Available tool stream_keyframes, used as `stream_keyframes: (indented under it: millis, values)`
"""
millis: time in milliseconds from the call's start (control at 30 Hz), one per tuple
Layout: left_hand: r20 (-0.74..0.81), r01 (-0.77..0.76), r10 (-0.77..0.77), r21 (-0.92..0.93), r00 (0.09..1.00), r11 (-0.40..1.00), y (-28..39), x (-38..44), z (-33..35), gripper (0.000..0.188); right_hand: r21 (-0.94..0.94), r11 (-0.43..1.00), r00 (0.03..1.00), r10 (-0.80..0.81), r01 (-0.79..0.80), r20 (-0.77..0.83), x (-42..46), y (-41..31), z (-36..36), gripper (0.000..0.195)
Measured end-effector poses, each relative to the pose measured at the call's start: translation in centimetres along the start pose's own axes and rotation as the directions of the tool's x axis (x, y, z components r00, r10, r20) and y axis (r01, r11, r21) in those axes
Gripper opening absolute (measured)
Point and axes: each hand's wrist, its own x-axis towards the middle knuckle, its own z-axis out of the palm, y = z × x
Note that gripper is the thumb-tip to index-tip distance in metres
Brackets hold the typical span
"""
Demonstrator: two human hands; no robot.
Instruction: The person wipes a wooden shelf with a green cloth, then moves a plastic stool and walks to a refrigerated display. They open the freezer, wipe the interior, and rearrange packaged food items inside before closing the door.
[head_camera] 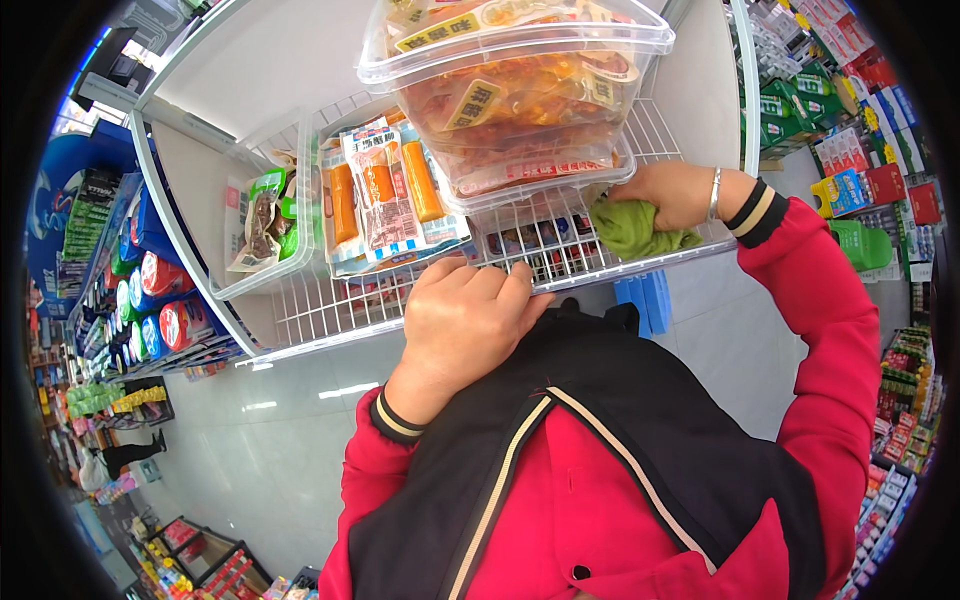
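My left hand (469, 322) is curled over the front edge of a white wire shelf (360, 306). Further right, my right hand (667, 193) presses a bunched green cloth (637, 226) onto the shelf's wires, its fingertips partly hidden beside the stacked tubs. Those clear plastic tubs (517, 43) hold packets of orange-red food and stand one on another between and beyond my hands. Packs of crab sticks (379, 187) fill a container left of the stack. At the shelf's left end, another clear plastic bin (304, 225) holds several small vacuum-sealed snack packets (262, 217).
White side panels (705, 90) bound the shelf. Packed goods (154, 281) hang on a blue rack at left, and green cartons (795, 105) stand at right. Grey floor tiles (277, 442) lie below. A person's dark-clothed leg (135, 454) shows far left.
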Motion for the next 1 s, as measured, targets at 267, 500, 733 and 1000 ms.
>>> stream_keyframes:
  millis: [267,500,733,1000]
  values:
    - [0.017,-0.008,0.008,-0.012,1.000,1.000,-0.1,0.2,-0.3,0.029,-0.182,0.982,0.906,0.116,-0.044,0.408,-1.0,-0.3,-3.7,0.035]
    - [0.031,0.019,-0.020,0.007,0.999,1.000,0.1,0.2,-0.7,0.029,-0.270,0.868,0.854,0.274,-0.418,-0.442,2.8,1.5,-6.0,0.023]
    - [0.014,-0.007,0.007,0.005,1.000,1.000,0.2,0.3,-0.6,0.030,-0.292,0.884,0.843,0.181,-0.365,-0.506,7.4,6.6,-2.2,0.019]
    - [0.045,0.019,-0.019,-0.012,0.999,1.000,0.3,0.3,-0.7,0.030,-0.458,0.651,0.794,0.535,-0.605,-0.288,5.0,7.6,-5.2,0.017]
